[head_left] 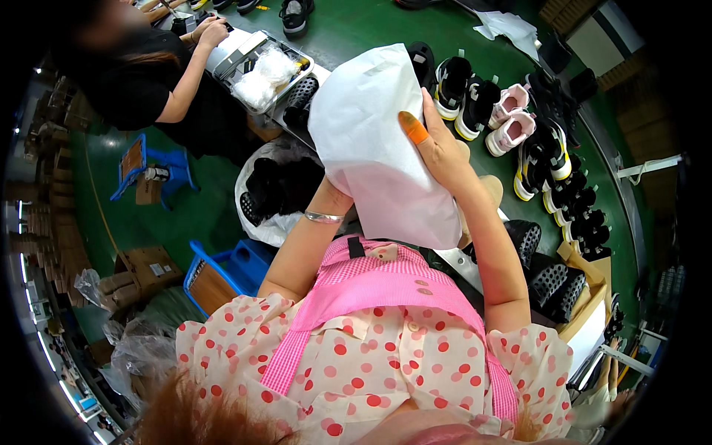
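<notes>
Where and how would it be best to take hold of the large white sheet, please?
The white sheet is probably best pinched by its right edge, coming from the right, thumb on its face and fingers behind. It looks thin and creased, so a flat pinch should suit it, and that edge lies beside the right grip, whose thumb rests on the sheet.

The long green tabletop [371, 30] has a shiny metal edge [630, 199] along its far side. Lots of shoes sit on it. Two pale pink shoes [510, 135] stand side by side. Just left of them are black shoes [475, 107] with white and yellow bottoms. More black and white shoes [578, 199] make a bendy line on the right. One dark shoe [294, 16] sits up top, and a crumpled white sheet [512, 30] lies near the far edge.
</notes>
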Demonstrator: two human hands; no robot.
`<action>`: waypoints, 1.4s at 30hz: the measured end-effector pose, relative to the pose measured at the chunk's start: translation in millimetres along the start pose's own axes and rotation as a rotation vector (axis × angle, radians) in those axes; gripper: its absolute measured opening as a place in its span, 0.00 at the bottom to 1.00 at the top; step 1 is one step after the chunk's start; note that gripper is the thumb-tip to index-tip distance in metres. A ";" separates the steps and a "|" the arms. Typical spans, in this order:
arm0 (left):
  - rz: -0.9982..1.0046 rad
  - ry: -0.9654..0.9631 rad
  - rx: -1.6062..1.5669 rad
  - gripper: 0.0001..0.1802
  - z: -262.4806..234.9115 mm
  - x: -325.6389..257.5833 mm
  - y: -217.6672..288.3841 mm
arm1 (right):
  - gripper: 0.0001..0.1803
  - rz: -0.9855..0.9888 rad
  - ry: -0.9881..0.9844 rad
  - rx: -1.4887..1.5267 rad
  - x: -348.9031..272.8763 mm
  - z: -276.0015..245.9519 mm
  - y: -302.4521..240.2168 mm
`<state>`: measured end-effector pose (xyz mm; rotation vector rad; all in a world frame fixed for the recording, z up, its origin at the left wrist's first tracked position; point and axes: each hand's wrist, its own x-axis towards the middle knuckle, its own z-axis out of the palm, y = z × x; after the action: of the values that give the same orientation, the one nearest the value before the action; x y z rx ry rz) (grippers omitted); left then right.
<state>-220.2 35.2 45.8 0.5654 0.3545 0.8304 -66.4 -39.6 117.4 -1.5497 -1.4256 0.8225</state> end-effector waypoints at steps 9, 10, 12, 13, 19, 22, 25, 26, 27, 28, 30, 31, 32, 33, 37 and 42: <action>-0.035 -0.094 0.024 0.33 12.3 -1.3 -8.0 | 0.56 0.141 -0.031 0.037 -19.4 10.6 -1.8; -0.043 -0.107 0.038 0.33 12.0 -0.6 -7.0 | 0.56 0.177 -0.047 0.066 -20.0 8.0 -3.3; -0.092 -0.111 0.077 0.34 3.8 1.0 2.6 | 0.57 0.223 -0.006 0.016 -19.4 2.3 4.2; -0.134 -0.101 0.102 0.34 -5.9 3.5 12.9 | 0.58 0.243 0.009 -0.010 -18.9 -0.9 7.1; -0.056 -0.084 0.682 0.29 -2.6 11.6 50.8 | 0.59 0.174 0.046 -0.271 -22.0 -14.7 1.4; -0.108 -0.114 0.895 0.19 15.8 22.1 61.3 | 0.59 0.189 0.077 -0.333 -22.9 -21.2 12.3; 0.007 -0.134 0.977 0.14 30.6 29.1 70.6 | 0.59 0.352 -0.052 -0.192 -20.0 -36.3 -1.2; 0.068 -0.122 0.946 0.13 35.6 29.9 67.5 | 0.59 0.433 -0.109 -0.141 -19.4 -39.8 -9.8; 0.128 -0.109 0.915 0.12 39.9 32.0 64.6 | 0.59 0.507 -0.132 -0.085 -17.3 -42.6 -17.3; 0.136 -0.077 0.828 0.11 39.6 35.2 60.1 | 0.59 0.503 -0.132 -0.021 -17.7 -43.1 -18.3; 0.152 -0.011 0.656 0.11 35.2 43.3 49.7 | 0.58 0.494 -0.139 0.107 -16.9 -43.0 -19.1; 0.131 -0.032 0.550 0.13 47.0 44.7 41.2 | 0.58 0.457 -0.104 0.131 -17.6 -47.2 -12.6; 0.077 -0.063 0.443 0.14 55.4 42.3 40.2 | 0.58 0.411 -0.087 0.163 -18.1 -46.3 -3.7; 0.023 -0.094 0.336 0.15 62.8 40.4 40.1 | 0.57 0.366 -0.071 0.195 -18.5 -46.1 1.3; -0.150 -0.146 0.147 0.18 68.5 42.2 41.7 | 0.58 0.376 -0.104 0.465 -18.8 -44.3 -15.5; 0.364 0.349 1.204 0.10 16.6 71.3 78.7 | 0.61 0.357 0.153 0.048 -7.4 -53.2 6.9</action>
<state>-213.4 127.4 100.6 1.6420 1.1191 1.0176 -16.8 -54.9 133.0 -1.8166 -1.0268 0.9154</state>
